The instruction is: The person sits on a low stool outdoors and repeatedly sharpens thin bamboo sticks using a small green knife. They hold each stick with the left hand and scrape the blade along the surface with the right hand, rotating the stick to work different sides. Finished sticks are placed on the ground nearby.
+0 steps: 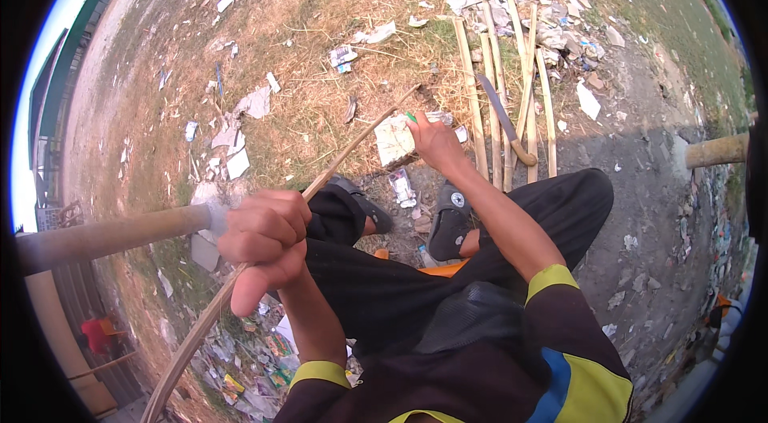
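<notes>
The person is sitting low on the littered ground, knees bent, black trousers (512, 223) and dark shoes (448, 219) showing below. The left hand (268, 243) is clenching around a long thin bamboo strip (352, 147), gripping it about midway along its length; the strip is running from the lower left edge up to a tip near the right hand. A thick wooden handle (112, 235) is also sticking out leftward from that fist, though I cannot tell how it is being held. The right hand (436, 139) is reaching out past the shoes, fingers curled at the strip's far end and over a scrap of paper (394, 141); whether it is pinching the strip I cannot tell. Just right of that hand, a bundle of bamboo slats (500, 95) is lying side by side on the dirt, with a curved knife (504, 115) resting across them, its handle pointing toward the person. Scattered paper scraps and rubble are lying beyond the slats.
</notes>
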The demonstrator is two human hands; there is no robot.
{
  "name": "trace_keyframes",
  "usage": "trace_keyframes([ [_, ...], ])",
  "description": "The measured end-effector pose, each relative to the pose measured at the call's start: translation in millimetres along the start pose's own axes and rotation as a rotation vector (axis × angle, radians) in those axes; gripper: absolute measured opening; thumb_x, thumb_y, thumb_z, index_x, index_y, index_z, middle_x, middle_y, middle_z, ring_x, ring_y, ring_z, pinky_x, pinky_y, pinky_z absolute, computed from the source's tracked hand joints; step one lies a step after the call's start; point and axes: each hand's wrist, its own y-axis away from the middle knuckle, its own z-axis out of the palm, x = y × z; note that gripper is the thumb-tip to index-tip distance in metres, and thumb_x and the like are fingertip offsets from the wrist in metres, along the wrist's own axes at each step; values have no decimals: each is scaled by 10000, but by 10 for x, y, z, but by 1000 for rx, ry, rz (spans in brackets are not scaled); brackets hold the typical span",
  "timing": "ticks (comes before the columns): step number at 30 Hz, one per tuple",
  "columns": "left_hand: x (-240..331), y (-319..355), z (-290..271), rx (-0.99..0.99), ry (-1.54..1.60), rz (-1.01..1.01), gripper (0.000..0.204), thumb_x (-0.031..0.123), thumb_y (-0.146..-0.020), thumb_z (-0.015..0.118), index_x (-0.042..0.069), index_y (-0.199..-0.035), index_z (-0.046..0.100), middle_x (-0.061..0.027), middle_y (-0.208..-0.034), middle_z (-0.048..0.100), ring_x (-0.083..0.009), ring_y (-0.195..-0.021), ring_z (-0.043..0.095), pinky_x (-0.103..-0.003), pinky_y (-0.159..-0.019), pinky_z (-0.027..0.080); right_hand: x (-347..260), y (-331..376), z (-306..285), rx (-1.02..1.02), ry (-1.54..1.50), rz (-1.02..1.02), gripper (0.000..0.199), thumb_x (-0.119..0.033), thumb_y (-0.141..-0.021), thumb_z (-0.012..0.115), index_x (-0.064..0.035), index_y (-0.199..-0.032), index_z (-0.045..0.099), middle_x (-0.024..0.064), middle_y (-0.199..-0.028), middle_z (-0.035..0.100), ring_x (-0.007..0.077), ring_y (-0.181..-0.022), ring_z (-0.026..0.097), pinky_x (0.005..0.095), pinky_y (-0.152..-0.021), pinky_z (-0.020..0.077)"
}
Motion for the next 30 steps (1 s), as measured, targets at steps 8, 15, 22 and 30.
trace_keyframes([
  [8, 20, 27, -62, 55, -3, -27, 650, 647, -834, 487, 78, -563, 326, 18, -459, 310, -99, -334, 274, -251, -326, 254, -102, -15, 106, 18, -40, 1, 336, -340, -993, 359, -24, -995, 474, 275, -736, 627, 443, -725, 642, 530, -650, 515],
  [15, -3, -11, 23, -12, 10, -16, 644, 628, -841, 487, 65, -564, 344, 13, -465, 320, -111, -334, 307, -262, -324, 280, 518, -94, 447, -63, 145, 266, 381, -347, -980, 392, 1, -1044, 534, 251, -797, 647, 417, -788, 651, 516, -690, 525],
  [22, 22, 45, -67, 242, -339, 20, 588, 602, -868, 468, 56, -671, 380, -13, -590, 382, -141, -391, 443, -256, -364, 398, -124, 311, -181, -63, -160, 186, 457, -403, -976, 364, 20, -1012, 534, 273, -820, 631, 460, -841, 608, 518, -737, 468],
  [30, 73, 27, -35, 746, -535, 66, 299, 326, -919, 545, 121, -1049, 370, -41, -658, 362, -135, -418, 429, -301, -440, 490, -632, 677, -619, -19, -436, 17, 381, -381, -964, 431, -14, -961, 532, 221, -648, 594, 418, -690, 608, 488, -632, 436],
])
